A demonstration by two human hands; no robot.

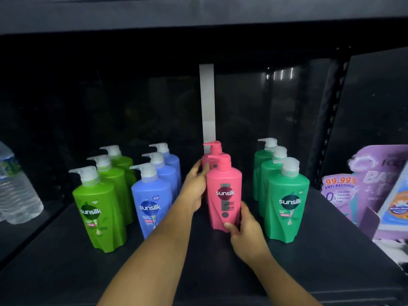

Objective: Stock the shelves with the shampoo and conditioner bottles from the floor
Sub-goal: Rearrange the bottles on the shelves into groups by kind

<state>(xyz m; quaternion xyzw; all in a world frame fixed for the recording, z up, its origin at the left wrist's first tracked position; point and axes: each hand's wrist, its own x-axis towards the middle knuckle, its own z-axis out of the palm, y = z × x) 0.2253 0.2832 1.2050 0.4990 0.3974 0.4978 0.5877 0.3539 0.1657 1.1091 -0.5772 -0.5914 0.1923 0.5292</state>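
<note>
Head view: the front pink bottle [224, 195] stands upright on the shelf [198, 272], between the blue bottles [152, 202] and the dark green bottles [287, 202], just ahead of a second pink bottle [213, 151]. The left hand [195, 186] wraps its shoulder and the right hand [242, 230] clasps its base, thumb on the front. It is rigid, glossy plastic (probably full, so heavy), so a low two-handed hold on the body looks safer than the pump.

Water bottle [15, 186] left, purple pouches [340, 195] right.
</note>
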